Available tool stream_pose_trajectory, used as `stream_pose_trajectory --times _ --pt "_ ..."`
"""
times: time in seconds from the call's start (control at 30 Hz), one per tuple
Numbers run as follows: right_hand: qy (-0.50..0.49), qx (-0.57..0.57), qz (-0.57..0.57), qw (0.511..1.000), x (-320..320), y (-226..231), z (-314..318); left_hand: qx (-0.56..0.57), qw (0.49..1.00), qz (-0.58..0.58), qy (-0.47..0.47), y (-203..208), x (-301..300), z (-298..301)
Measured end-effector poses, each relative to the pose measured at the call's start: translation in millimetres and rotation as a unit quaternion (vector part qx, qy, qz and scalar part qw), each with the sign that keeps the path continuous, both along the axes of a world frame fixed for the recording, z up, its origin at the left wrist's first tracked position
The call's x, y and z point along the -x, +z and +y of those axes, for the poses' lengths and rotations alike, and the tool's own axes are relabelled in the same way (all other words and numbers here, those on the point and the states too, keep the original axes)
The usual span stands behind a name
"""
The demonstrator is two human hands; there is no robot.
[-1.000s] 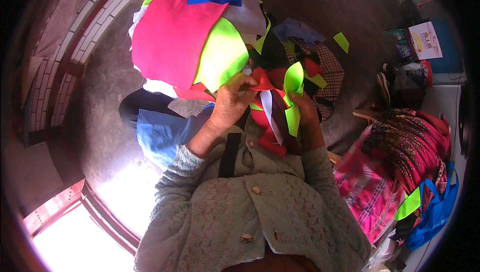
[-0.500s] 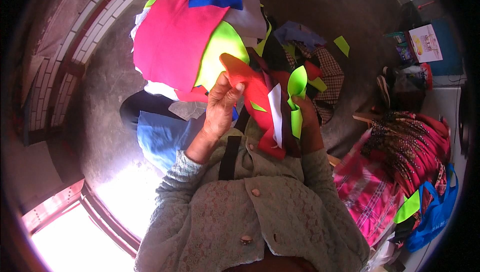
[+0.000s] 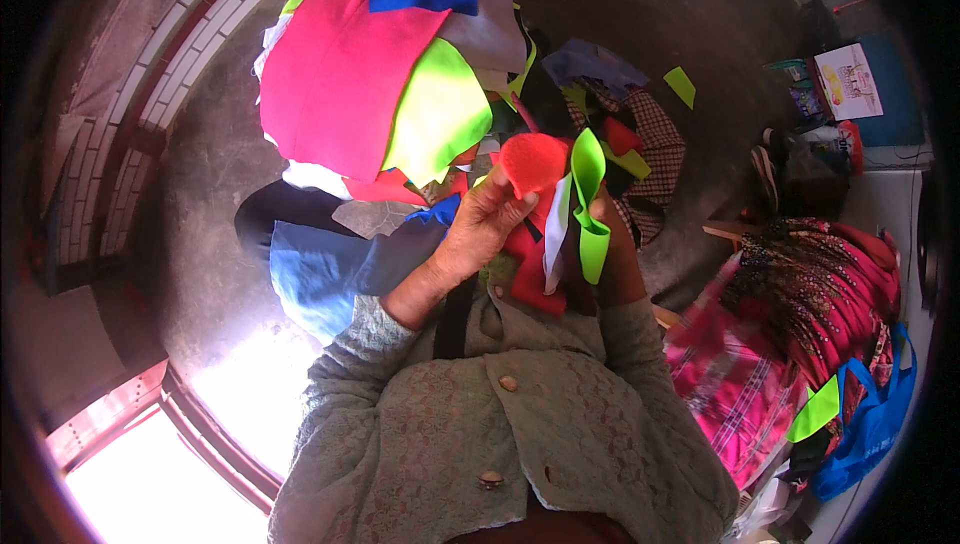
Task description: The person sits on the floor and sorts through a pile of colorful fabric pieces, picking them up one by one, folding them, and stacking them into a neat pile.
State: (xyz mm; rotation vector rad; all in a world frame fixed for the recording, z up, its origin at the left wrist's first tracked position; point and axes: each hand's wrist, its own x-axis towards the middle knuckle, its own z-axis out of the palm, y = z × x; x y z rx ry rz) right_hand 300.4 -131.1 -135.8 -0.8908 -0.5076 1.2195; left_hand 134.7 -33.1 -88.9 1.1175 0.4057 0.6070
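My left hand (image 3: 477, 234) pinches the end of a red fabric strip (image 3: 534, 162), its tip bent over into a rounded flap. Close beside it, my right hand (image 3: 617, 244) is closed on a bunch of fabric strips. A bright green strip (image 3: 588, 206), looped at the top, stands out of that bunch. Between the hands hangs a narrow white strip (image 3: 557, 239). Darker red cloth (image 3: 535, 279) droops below toward my lap. The right fingers are partly hidden behind the strips.
Ahead on the left stands a large patchwork heap with a pink fabric piece (image 3: 345, 84) on it. Blue cloth (image 3: 315, 269) lies nearer. Checked cloth (image 3: 655, 149) and a green scrap (image 3: 680, 88) lie on the floor. Pink garments (image 3: 735, 374) and a blue bag (image 3: 868, 434) are at right.
My left hand has moved right and slightly down, toward my right hand. It has brought the red strip's end along, and the strip now bends over. The right hand has shifted little.
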Motion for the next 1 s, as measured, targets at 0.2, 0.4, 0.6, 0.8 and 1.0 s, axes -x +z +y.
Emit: stream_pose_trajectory --times 0.2,0.4,0.6,0.8,1.0 --pt "0.087 0.118 -0.086 0.985 -2 32 12 -0.023 0.999 -0.019 -0.039 0 1 1" --pt "0.049 0.135 -0.019 0.989 -6 24 5 -0.069 0.995 -0.030 0.061 33 8 6" --pt "0.020 0.152 -0.011 0.988 -10 12 2 -0.007 0.991 -0.073 0.112 46 11 5" --pt "-0.019 0.150 0.021 0.988 -5 20 -3 0.004 0.988 -0.093 0.122 45 12 3" --pt "-0.009 0.126 0.038 0.991 -8 22 -4 -0.031 0.971 -0.081 0.224 74 17 20"
